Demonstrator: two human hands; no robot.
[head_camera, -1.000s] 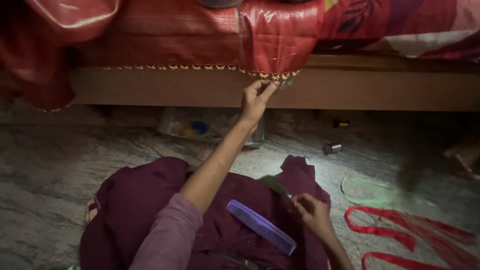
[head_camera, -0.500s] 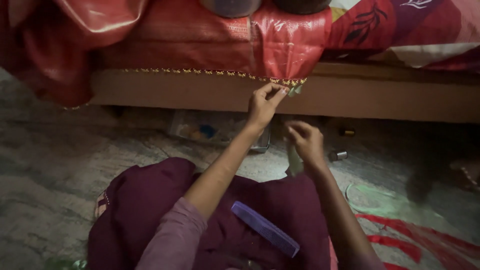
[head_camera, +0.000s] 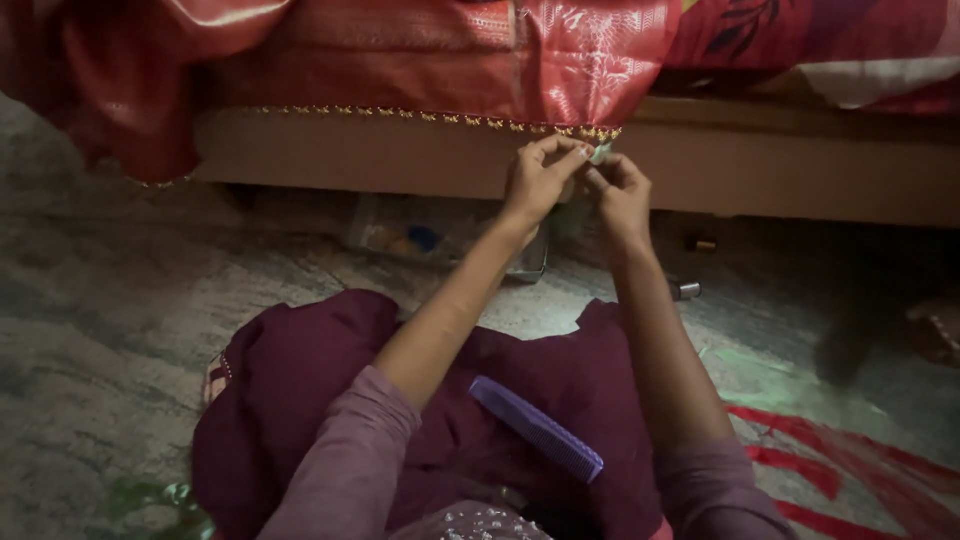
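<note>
Grey mottled flooring (head_camera: 90, 330) is filling the left and centre of the frame, and a wooden bed rail (head_camera: 800, 180) is running across the upper part, with red patterned fabric (head_camera: 480, 60) hanging over it; along the fabric's lower hem a gold beaded trim (head_camera: 420, 116) is showing. Both hands are meeting at that hem, upper centre-right: the left hand (head_camera: 535, 185) is pinching the trim between thumb and forefinger, fingers drawn nearly closed on it; the right hand (head_camera: 622, 195) is curling just beside it, fingertips pressed together on something small and pale that is too tiny to name. Judging from this, edge work on the hem is in hand, and the next move is calling for a fine, steady pinch right at the fabric's border. A maroon cloth (head_camera: 300, 400) is lying across the lap at lower centre, with a purple comb (head_camera: 537, 428) resting on it; red strips (head_camera: 830, 460) are lying at lower right. Open room is lying to the left over the floor; a clear container (head_camera: 440, 235) under the bed and the rail itself are crowding the space behind the hands.
</note>
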